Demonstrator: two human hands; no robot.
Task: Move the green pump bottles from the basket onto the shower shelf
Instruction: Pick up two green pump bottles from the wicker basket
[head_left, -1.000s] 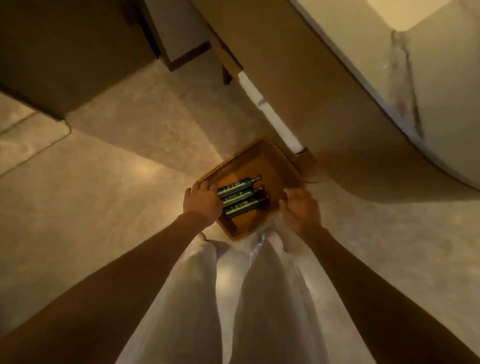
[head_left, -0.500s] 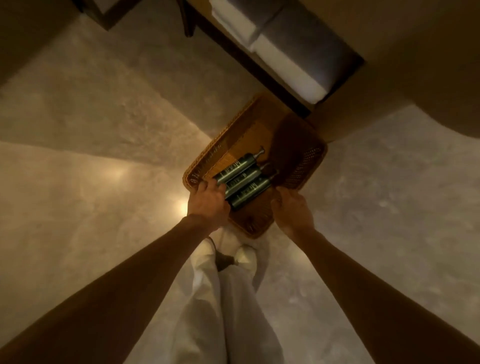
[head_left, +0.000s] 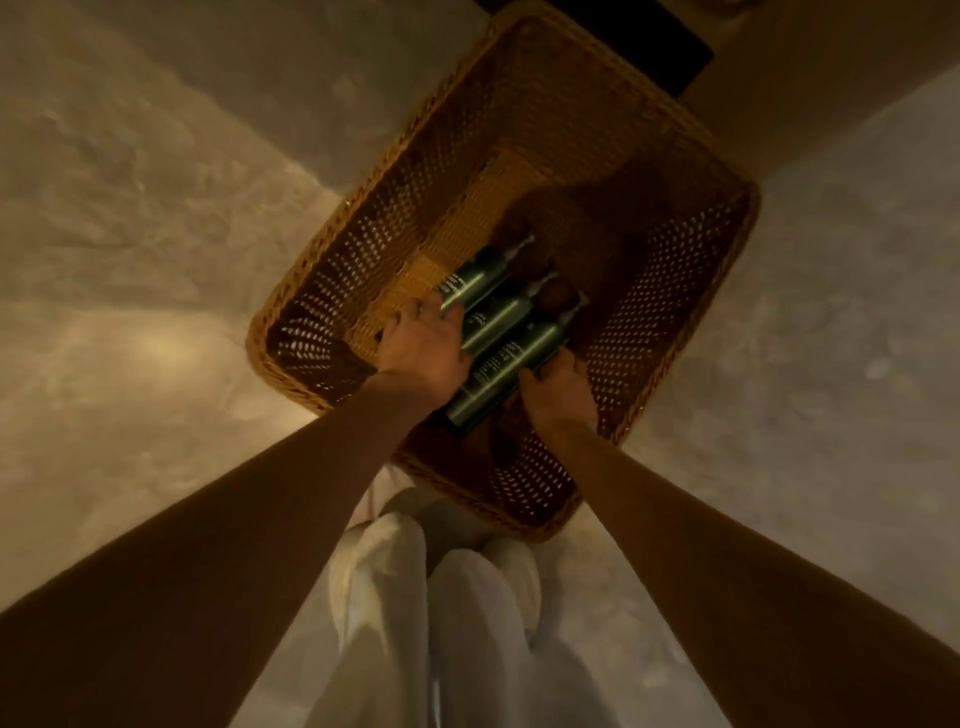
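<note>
Legs: pale trousers (head_left: 457, 639) are seen at the bottom of the view, above a mottled floor (head_left: 130, 291).
Basket: a wicker basket (head_left: 363, 244) is set on the floor just beyond the feet, its far end close under a dark edge at the top.
Bottles: three green bottles (head_left: 511, 358) are laid side by side at the near end of the basket, touching, pumps pointed away.
Left hand: the left hand (head_left: 423, 348) is laid over the bases of the two far bottles; its fingers (head_left: 415, 312) are curled over them, though a closed grip cannot be confirmed.
Right hand: the right hand (head_left: 558, 387) is cupped against the nearest bottle's outer side, fingers (head_left: 550, 364) bent around it; whether it is gripped cannot be told.
Stage: the task is judged barely begun, with no bottle lifted.
Risk: if two bottles are gathered in one hand, one could be dropped or rolled loose, since smooth round sides are pressed together.
Risk: a pump could be snagged on the weave if a bottle is dragged, not lifted.
Room: high walls close both sides; the way out is straight up.
Shelf: not in view.
</note>
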